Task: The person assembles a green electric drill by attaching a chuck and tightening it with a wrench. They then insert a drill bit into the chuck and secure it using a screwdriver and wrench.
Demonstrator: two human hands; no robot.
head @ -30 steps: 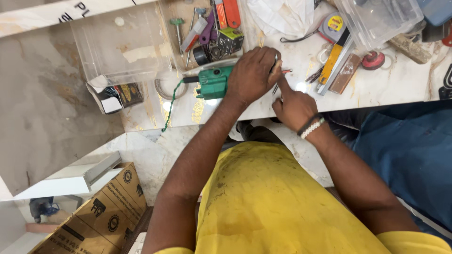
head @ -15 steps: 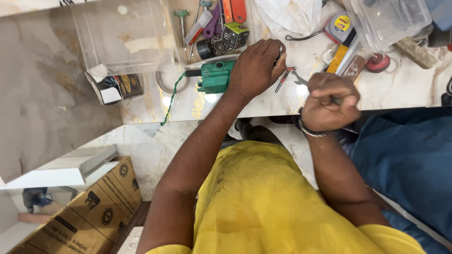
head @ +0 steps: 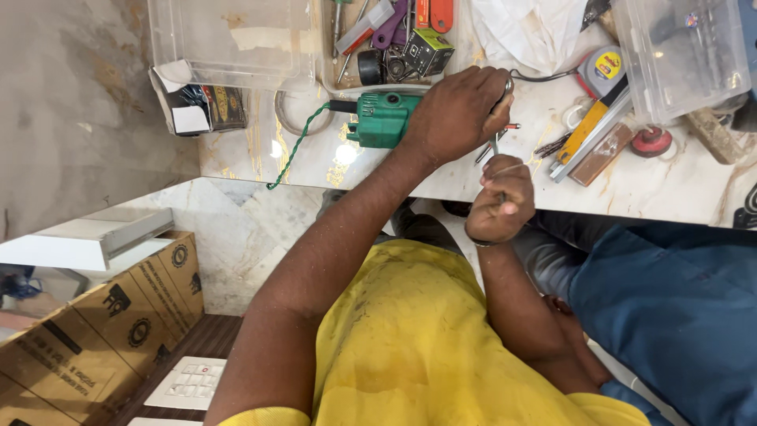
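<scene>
My left hand is closed over the front end of a green electric drill, which lies on the marble counter. A green twisted cord trails from the drill over the counter edge. Just below the left hand, at the counter's edge, my right hand is fisted around a thin metal tool that points up toward the drill's front end. The drill's tip is hidden under my left hand.
Clear plastic boxes and a tray of small tools sit at the back. A tape measure, yellow knife, white bag and red disc lie to the right. Cardboard box on the floor; a person in blue sits at right.
My right hand has come back from the right side of the counter to just beneath my left hand, bringing the thin tool up to the drill. The left hand stays on the drill.
</scene>
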